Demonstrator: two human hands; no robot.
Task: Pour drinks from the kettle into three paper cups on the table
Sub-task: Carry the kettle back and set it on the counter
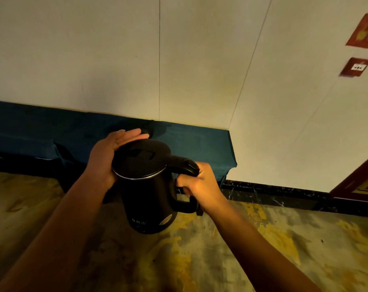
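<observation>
kettle (149,186) upright | right hand (196,182) grips handle | left hand (107,157) flat (lid edge)

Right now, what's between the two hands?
The black kettle. In the head view, the left hand lies flat against the lid's left edge, and the right hand grips the handle. No paper cups show.

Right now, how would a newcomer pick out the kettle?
Start at the blue-draped table against the wall. In front of it is the black kettle, gripped by the right hand, left hand at its lid. It alone has a silver rim.
</observation>
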